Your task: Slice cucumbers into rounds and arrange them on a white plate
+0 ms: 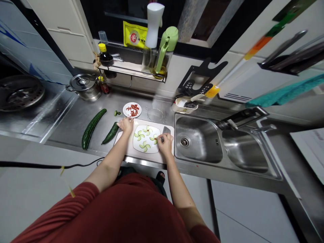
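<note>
A squarish white plate (138, 145) lies on a pale cutting board (128, 151), with cucumber slices (145, 146) laid in several pinwheel shapes and small red bits at some centres. My right hand (165, 143) is pinched over the plate's right edge, beside a knife blade (166, 130); what its fingertips hold is too small to name. My left hand (126, 125) is at the board's upper left, fingers curled together, just below a round white plate (125, 110) of chopped red pieces (133, 109). Left of it lie a cut cucumber (110, 134) and a whole cucumber (93, 129).
A double sink (199, 138) is right of the board. At the back left stand a lidded pot (84, 87) and a red-labelled bottle (104, 87). Above, a wall shelf (131, 70) holds bottles. Cucumber end pieces (116, 113) lie near the round plate.
</note>
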Action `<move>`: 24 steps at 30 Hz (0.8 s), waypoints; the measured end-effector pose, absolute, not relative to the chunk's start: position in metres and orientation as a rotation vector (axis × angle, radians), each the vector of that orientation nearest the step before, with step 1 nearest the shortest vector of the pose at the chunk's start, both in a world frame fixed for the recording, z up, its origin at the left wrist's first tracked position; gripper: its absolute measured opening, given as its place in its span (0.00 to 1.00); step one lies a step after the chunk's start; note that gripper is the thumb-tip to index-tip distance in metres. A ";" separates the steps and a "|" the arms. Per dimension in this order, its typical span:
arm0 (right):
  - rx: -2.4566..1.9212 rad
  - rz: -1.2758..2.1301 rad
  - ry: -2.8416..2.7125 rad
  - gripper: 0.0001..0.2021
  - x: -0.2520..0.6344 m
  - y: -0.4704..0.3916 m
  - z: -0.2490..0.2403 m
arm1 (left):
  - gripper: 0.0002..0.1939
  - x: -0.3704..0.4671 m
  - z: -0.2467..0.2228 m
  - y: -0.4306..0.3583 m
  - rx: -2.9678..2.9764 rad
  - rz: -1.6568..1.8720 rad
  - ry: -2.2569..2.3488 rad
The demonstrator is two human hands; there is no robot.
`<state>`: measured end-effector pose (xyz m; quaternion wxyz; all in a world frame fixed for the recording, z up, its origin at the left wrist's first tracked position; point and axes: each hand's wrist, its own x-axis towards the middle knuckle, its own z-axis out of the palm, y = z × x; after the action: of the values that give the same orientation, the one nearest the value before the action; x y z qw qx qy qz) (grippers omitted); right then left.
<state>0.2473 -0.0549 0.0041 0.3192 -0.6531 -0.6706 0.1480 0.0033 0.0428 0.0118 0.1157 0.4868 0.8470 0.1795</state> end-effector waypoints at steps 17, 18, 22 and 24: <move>-1.721 0.406 -1.719 0.07 0.253 -0.060 0.003 | 0.13 0.004 0.007 0.052 1.490 0.454 2.513; -1.719 0.402 -1.720 0.07 0.253 -0.060 0.002 | 0.13 0.004 0.007 0.053 1.517 0.456 2.511; -1.722 0.377 -1.725 0.07 0.254 -0.061 0.002 | 0.16 0.004 0.008 0.054 1.627 0.461 2.487; -1.733 0.373 -1.729 0.07 0.255 -0.061 0.002 | 0.17 0.004 0.008 0.052 1.648 0.454 2.473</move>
<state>0.2550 -0.0615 0.0024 0.3265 -0.6615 -0.6600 0.1424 0.0044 0.0523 0.0083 0.0674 0.5470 0.8207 0.1507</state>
